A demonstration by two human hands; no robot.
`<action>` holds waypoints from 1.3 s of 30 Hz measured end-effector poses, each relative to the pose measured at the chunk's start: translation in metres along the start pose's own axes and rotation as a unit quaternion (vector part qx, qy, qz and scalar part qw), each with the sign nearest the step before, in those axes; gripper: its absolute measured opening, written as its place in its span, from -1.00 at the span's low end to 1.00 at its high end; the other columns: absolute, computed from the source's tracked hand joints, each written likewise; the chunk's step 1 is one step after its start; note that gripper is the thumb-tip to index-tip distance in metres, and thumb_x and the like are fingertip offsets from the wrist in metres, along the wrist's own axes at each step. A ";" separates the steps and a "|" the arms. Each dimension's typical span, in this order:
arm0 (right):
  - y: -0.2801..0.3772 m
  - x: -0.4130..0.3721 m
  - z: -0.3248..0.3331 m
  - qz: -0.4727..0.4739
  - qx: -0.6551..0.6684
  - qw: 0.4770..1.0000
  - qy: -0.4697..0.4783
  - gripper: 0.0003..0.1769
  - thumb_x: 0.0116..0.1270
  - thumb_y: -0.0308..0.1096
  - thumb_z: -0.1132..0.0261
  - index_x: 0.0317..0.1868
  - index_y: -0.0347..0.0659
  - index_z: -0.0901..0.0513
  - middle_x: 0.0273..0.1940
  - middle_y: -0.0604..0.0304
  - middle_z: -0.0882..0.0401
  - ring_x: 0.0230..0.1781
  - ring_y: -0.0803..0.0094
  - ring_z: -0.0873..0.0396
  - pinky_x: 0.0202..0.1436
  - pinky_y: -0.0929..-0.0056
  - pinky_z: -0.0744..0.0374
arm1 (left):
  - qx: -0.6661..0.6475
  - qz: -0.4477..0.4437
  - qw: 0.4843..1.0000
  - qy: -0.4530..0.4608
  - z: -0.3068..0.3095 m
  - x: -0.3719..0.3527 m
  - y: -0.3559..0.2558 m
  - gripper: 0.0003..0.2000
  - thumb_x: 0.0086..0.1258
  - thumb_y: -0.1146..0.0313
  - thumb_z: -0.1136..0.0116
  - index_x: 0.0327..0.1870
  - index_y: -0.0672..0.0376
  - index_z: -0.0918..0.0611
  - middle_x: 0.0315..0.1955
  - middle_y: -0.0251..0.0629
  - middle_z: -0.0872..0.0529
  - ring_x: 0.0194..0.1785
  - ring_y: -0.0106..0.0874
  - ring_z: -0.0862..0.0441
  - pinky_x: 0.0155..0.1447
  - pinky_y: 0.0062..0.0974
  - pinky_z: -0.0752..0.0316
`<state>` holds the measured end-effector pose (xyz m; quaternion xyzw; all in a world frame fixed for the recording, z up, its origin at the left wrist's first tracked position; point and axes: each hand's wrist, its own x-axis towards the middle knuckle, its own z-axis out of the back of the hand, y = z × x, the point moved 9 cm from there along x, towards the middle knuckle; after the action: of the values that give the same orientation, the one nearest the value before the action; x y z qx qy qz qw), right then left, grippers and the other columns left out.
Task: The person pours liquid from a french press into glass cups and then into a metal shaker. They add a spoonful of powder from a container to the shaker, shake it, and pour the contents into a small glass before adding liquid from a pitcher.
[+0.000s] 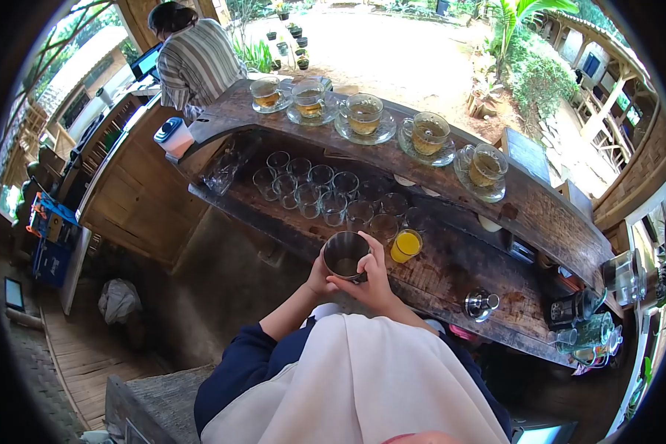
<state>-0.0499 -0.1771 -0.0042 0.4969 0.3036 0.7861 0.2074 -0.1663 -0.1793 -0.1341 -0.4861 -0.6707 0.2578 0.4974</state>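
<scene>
A metal shaker cup (pixel 345 257) is held in front of my body with its open mouth facing up, and its inside looks dark. My left hand (pixel 320 278) wraps its near left side. On the right side, my right hand (pixel 375 277) grips it with fingers bent over the rim. Just right of the cup, a glass of orange-yellow liquid (pixel 406 246) stands on the lower wooden counter (pixel 451 277). Farther right on that counter is a shiny metal piece that looks like a shaker top (pixel 482 304).
Several clear glasses (pixel 307 196) stand grouped on the lower counter. Along the raised wooden ledge (pixel 536 207), several glass cups of amber drink (pixel 364 115) sit on saucers. Glass jars (pixel 596 333) stand at the right end. A person in a striped shirt (pixel 200 59) is at the far left.
</scene>
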 end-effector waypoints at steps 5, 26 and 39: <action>-0.001 0.001 0.000 0.003 0.003 1.000 0.007 -0.36 -0.12 -0.27 -0.63 -0.34 -0.13 -0.23 0.25 -0.22 -0.20 0.20 -0.03 -0.34 0.16 0.21 -0.41 | -0.006 0.006 1.000 0.003 -0.002 0.001 -0.002 -0.01 -0.15 -0.01 -0.57 0.33 0.18 -0.28 0.21 -0.22 -0.45 0.26 -0.32 -0.44 0.33 -0.29 -0.35; -0.007 -0.002 -0.006 -0.034 0.000 0.999 -0.018 -0.33 -0.12 -0.35 -0.60 -0.23 -0.08 -0.21 0.26 -0.28 -0.18 0.24 -0.06 -0.32 0.22 0.15 -0.36 | 0.288 0.054 0.955 0.034 -0.009 0.004 -0.027 -0.12 -0.02 0.32 -0.38 0.37 0.21 -0.15 0.25 -0.07 -0.39 0.31 -0.21 -0.41 0.31 -0.29 -0.33; -0.006 0.006 -0.018 -0.031 -0.025 0.997 -0.067 -0.34 -0.15 -0.42 -0.58 -0.22 -0.02 -0.22 0.27 -0.25 -0.20 0.24 -0.03 -0.34 0.22 0.15 -0.38 | 0.401 0.028 0.911 0.089 -0.004 0.020 -0.052 -0.12 -0.06 0.36 -0.35 0.37 0.23 -0.16 0.24 -0.05 -0.39 0.33 -0.10 -0.32 0.39 -0.16 -0.14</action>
<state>-0.0687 -0.1740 -0.0099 0.5332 0.2847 0.7518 0.2637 -0.1838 -0.1825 -0.0816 -0.2852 -0.4495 0.4746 0.7010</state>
